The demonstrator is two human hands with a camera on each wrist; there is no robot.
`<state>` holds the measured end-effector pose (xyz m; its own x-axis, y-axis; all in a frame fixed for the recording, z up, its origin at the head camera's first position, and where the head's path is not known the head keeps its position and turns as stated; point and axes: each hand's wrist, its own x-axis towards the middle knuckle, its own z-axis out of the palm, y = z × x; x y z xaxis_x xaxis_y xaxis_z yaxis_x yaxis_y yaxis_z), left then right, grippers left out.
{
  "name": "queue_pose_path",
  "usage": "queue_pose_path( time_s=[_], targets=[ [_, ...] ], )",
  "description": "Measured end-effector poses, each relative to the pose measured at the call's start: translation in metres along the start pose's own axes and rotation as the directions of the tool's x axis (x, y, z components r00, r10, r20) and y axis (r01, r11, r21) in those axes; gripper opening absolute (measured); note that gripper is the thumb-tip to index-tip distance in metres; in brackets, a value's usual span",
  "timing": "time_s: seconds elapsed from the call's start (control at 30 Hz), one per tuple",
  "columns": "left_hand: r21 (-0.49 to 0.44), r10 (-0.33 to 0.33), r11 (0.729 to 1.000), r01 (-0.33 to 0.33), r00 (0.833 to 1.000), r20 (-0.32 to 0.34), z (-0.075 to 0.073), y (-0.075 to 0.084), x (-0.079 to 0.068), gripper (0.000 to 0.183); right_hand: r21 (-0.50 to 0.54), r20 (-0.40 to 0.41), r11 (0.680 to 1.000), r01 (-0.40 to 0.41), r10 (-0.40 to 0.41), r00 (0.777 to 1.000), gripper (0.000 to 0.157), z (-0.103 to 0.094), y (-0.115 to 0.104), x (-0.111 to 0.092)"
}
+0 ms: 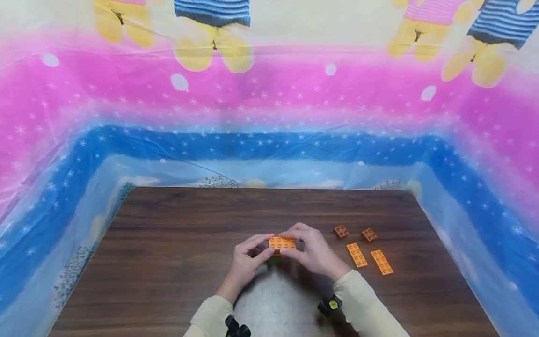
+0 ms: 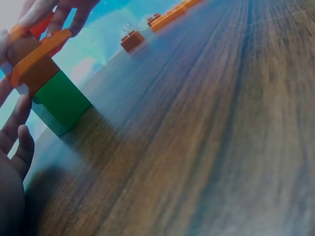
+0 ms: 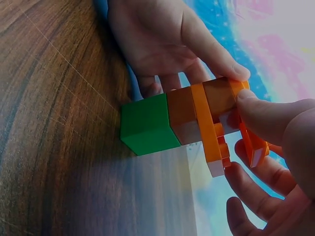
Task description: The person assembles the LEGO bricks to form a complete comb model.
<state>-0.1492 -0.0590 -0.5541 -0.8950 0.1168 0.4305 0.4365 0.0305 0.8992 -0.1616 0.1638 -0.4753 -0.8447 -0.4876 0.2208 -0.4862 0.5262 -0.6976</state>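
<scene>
A small tower stands on the wooden table between my two hands. At its base is a green brick [image 3: 147,125], with a brown brick [image 3: 181,105] on it. Above that lies an orange plate [image 3: 205,130] that juts out sideways, then another brown brick [image 3: 219,96]. The top orange plate [image 1: 282,242] caps the tower, also overhanging in the right wrist view. My left hand [image 1: 247,260] pinches its left end between thumb and fingers. My right hand [image 1: 313,248] pinches the right end, thumb on the near side and fingers on the far side.
Right of my hands lie two loose brown bricks [image 1: 341,231] and, nearer me, two loose orange plates [image 1: 357,255]. The dark wooden table [image 1: 168,262] ends at a patterned cloth [image 1: 269,147] that hangs behind it and along both sides.
</scene>
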Motion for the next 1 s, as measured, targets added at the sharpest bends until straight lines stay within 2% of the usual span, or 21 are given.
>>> queue_pose_path(
  time_s=[0.47, 0.7, 1.0],
  targets=[
    [-0.003, -0.034, 0.999, 0.034, 0.999, 0.003, -0.0001, -0.0017, 0.0, 0.034, -0.005, 0.005, 1.0, -0.007, 0.007, 1.0, 0.037, -0.0007, -0.0012, 0.0005],
    [0.002, -0.084, 0.996, 0.084, 0.996, 0.017, -0.0013, -0.0006, 0.0013, 0.031, -0.031, 0.007, 0.999, -0.009, 0.009, 1.0, 0.038, -0.0021, -0.0023, -0.0005],
    [0.016, -0.052, 0.999, 0.052, 0.999, 0.001, 0.0005, -0.0017, 0.0013, 0.031, -0.068, 0.001, 0.998, 0.008, -0.008, 1.0, 0.044, -0.0032, -0.0025, -0.0041]
  ],
)
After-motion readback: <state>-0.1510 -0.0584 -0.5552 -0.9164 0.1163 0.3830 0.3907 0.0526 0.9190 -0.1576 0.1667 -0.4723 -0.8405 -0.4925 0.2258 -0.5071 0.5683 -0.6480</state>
